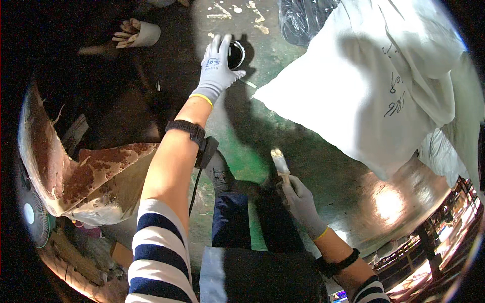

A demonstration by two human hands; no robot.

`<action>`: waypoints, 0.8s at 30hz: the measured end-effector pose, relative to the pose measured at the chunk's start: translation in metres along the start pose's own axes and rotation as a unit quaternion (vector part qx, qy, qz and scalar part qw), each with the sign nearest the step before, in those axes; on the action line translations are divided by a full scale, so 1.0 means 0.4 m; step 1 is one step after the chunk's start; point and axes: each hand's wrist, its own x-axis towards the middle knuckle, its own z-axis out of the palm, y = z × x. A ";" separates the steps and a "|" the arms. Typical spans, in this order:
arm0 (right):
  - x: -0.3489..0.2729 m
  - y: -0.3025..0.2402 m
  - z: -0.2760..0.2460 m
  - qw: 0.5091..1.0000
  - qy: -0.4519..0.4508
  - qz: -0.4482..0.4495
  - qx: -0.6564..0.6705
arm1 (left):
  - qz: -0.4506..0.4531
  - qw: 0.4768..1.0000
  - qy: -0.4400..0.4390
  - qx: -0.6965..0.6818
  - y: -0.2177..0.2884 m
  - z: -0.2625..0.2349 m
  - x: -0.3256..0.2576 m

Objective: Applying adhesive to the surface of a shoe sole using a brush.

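My left hand [217, 63], in a pale grey glove with a yellow cuff, reaches far forward. Its fingers and thumb curve round the left and near sides of a round container [236, 54] with a shiny rim and dark inside. Nearer to me on the right, my right hand [299, 199], gloved alike, is closed on a short white stick-like piece [279, 161] with a pale tan end pointing away from me. Its exact kind is unclear, and its lower part is hidden in the fingers.
A large white sack [348, 96] fills the right side, with black plastic wrapping [303, 20] behind it. At the far left lies a white cup [148, 35] with several tan sticks. A stained brown sheet [111, 171] and a fan [34, 214] stand left. Pale splashes mark the green floor [262, 126].
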 end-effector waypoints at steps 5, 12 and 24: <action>-0.054 0.015 -0.073 0.965 0.090 -0.196 -0.147 | -0.042 0.997 -0.032 0.053 0.022 0.019 0.032; -0.154 -0.148 -0.132 0.982 0.061 -0.050 0.170 | -0.020 0.999 0.041 0.014 0.245 -0.168 -0.085; -0.396 -0.397 -0.192 0.843 -0.044 -0.123 0.522 | 0.102 0.980 -0.126 -0.112 0.882 -0.899 -0.296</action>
